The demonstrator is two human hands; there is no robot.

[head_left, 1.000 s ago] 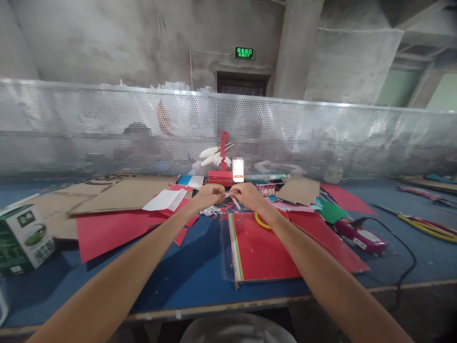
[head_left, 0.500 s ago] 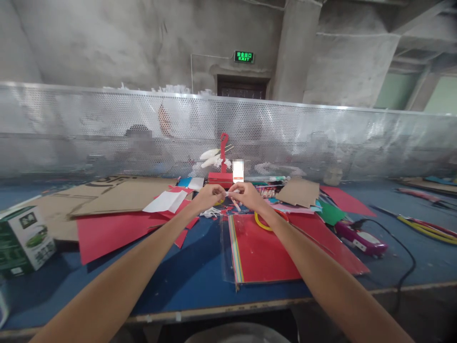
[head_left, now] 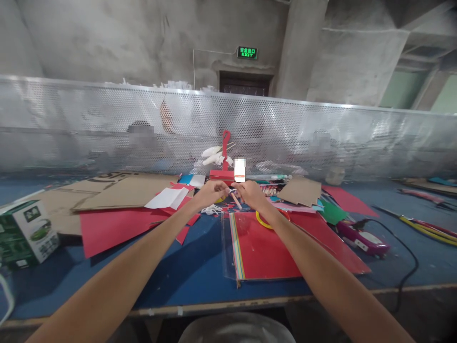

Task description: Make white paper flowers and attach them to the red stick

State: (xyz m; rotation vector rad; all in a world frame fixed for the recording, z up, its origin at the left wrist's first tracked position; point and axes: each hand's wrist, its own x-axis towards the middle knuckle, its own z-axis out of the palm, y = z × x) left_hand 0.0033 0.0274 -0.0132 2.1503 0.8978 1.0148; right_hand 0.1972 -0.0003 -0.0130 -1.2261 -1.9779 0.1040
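Note:
My left hand (head_left: 213, 192) and my right hand (head_left: 250, 194) meet over the middle of the table, fingertips pinched close together. Between them is a small white piece (head_left: 232, 190), thin like paper, mostly hidden by the fingers. A pale stick-like thing (head_left: 236, 200) shows just below the fingertips. Close to the left hand lies a small heap of white strips (head_left: 212, 209). Behind the hands stand a red box-like base (head_left: 221, 175) with a looped red upright (head_left: 225, 143), white petal-like shapes (head_left: 212, 157) beside it, and a phone (head_left: 240, 170) with a lit screen.
A pack of red paper (head_left: 267, 252) and a yellow ring (head_left: 262, 220) lie under my right forearm. Cardboard sheets (head_left: 124, 193), red paper (head_left: 114, 228) and a green-white carton (head_left: 28, 233) are left. A purple power strip (head_left: 364, 238) with a black cable sits right.
The right hand's fingers have curled and turned further over the white piece. Both hands stay together in about the same place; the whole view has shifted slightly.

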